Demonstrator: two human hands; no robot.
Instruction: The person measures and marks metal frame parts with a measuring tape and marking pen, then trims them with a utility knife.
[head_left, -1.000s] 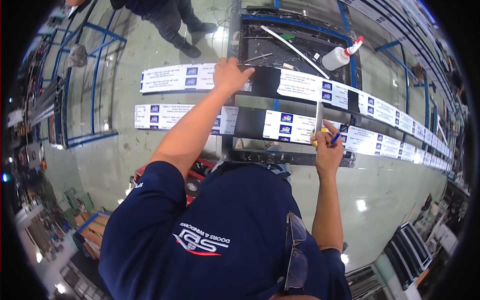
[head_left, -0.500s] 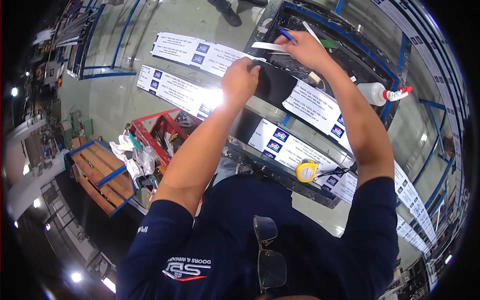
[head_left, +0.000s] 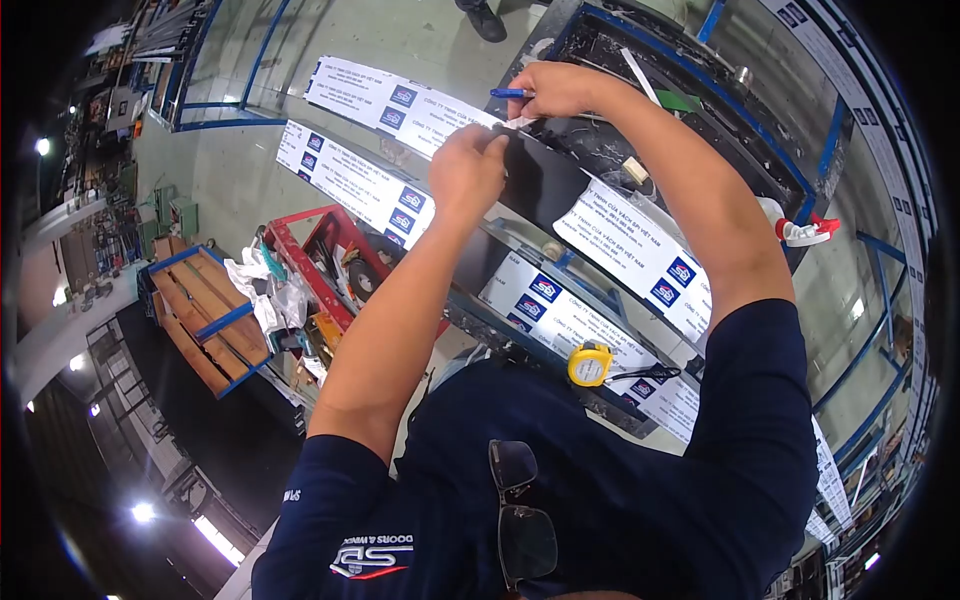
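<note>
My right hand (head_left: 555,90) is closed around a blue pen-like tool (head_left: 511,93), whose exact kind I cannot make out. A small white piece (head_left: 520,123) shows just under its fingers. Close beside it, my left hand (head_left: 468,175) has its fingers curled at the bare dark stretch of a long profile (head_left: 545,175); what they grip is hidden. White printed film (head_left: 400,105) covers the profile on either side of that stretch. A second film-covered profile (head_left: 355,180) runs parallel, nearer my body.
A yellow tape measure (head_left: 590,364) rests on the nearer profile. Beyond the profiles is a black tray-like bench (head_left: 690,130) with scraps and a wooden block (head_left: 635,170). A red-topped bottle (head_left: 800,230) is at right. A red tool rack (head_left: 325,260) stands left. Someone's shoe (head_left: 487,22) shows at the top.
My right hand has moved left and down, bringing the blue tool close to my left hand. The long white strip at its fingers now shows only as a small piece. The view has shifted slightly.
</note>
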